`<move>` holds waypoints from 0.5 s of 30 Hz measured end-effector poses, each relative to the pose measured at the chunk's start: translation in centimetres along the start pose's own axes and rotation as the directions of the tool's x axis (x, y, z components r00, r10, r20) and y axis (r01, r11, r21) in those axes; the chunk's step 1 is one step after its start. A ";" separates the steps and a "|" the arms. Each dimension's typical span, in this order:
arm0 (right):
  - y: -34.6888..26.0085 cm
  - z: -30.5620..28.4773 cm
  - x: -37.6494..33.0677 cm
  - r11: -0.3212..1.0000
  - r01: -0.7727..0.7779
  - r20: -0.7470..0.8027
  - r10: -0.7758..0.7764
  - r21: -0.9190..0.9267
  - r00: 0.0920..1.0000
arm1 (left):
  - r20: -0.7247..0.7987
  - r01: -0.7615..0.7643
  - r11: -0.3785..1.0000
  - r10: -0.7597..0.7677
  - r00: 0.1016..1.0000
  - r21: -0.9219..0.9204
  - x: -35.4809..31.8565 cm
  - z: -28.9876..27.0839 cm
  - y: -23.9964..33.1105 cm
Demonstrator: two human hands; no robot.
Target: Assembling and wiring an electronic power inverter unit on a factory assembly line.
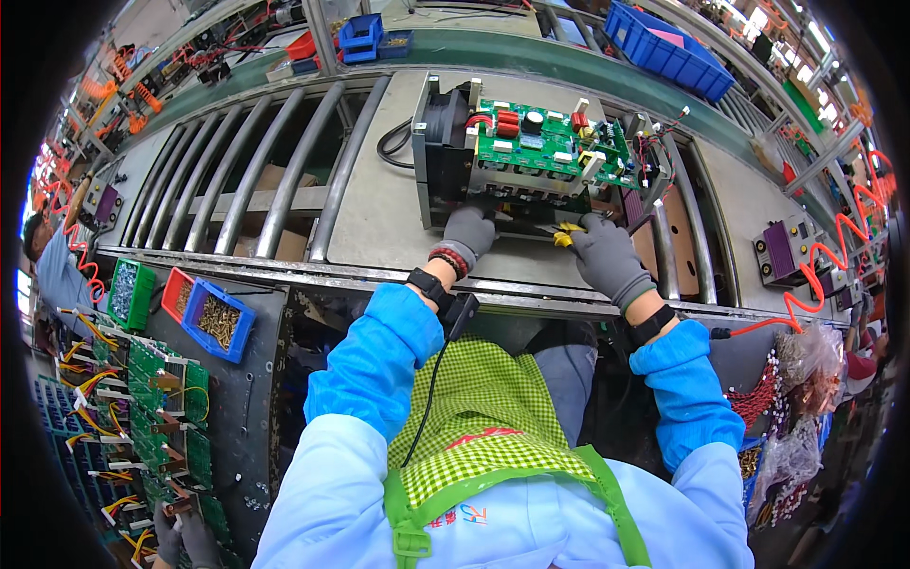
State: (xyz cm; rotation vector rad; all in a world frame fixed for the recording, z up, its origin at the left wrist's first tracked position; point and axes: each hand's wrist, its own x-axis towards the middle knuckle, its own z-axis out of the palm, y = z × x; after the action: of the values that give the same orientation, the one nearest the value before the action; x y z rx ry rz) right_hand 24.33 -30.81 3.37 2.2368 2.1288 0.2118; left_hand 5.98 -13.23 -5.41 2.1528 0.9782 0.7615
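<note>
The left grip [471, 232] is at the near lower edge of the circuit-board unit [540, 152]; its fingertips are hidden, and closure cannot be told. The right grip [609, 254] has a small yellow part [566, 235] at its fingertips; pinching cannot be confirmed. The unit stands on the metal surface [377, 220], directly beyond both grips.

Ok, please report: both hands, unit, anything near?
Left hand at near side of unit, fingertips hidden. Right hand at yellow piece, grip unclear. Unit on pale plate. Black cable at unit's left.
</note>
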 end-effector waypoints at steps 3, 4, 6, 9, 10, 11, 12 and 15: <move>-0.5 0.5 -0.2 0.995 0.004 -0.135 -0.017 -0.099 0.991 | -0.032 0.019 0.999 -0.018 0.999 0.042 -0.8 0.0 1.0; -0.6 0.7 -0.2 0.988 -0.015 -0.176 -0.012 -0.155 0.984 | -0.036 0.025 0.994 -0.021 0.999 0.110 -1.2 0.0 1.2; -0.9 1.0 -0.1 0.989 -0.024 -0.168 -0.001 -0.148 0.986 | -0.037 0.030 0.983 -0.024 0.999 0.182 -1.6 -0.2 1.5; -1.0 1.1 0.1 0.983 -0.041 -0.173 0.009 -0.180 0.985 | -0.041 0.019 0.983 -0.012 0.999 0.181 -1.6 -0.7 1.1; -0.9 1.1 0.1 0.976 -0.062 -0.178 0.024 -0.210 0.984 | -0.044 0.000 0.984 0.008 0.999 0.181 -1.4 -0.9 0.8; -0.9 1.1 0.1 0.978 -0.052 -0.174 0.016 -0.204 0.985 | -0.059 -0.024 0.985 0.034 0.998 0.169 -1.3 -1.0 0.6; -0.9 1.1 0.1 0.976 -0.047 -0.185 0.007 -0.211 0.983 | -0.044 -0.020 0.984 0.028 0.999 0.178 -1.1 -1.0 0.3; -1.0 0.9 0.3 0.972 -0.047 -0.183 0.005 -0.231 0.983 | 0.009 -0.029 0.986 0.028 1.000 0.163 -0.8 -1.2 -0.2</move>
State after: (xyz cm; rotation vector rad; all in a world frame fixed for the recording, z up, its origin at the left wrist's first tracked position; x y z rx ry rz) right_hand 23.49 -30.45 2.33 2.1825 2.0298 0.6561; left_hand 4.60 -13.44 -5.05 2.3126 1.0403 0.7081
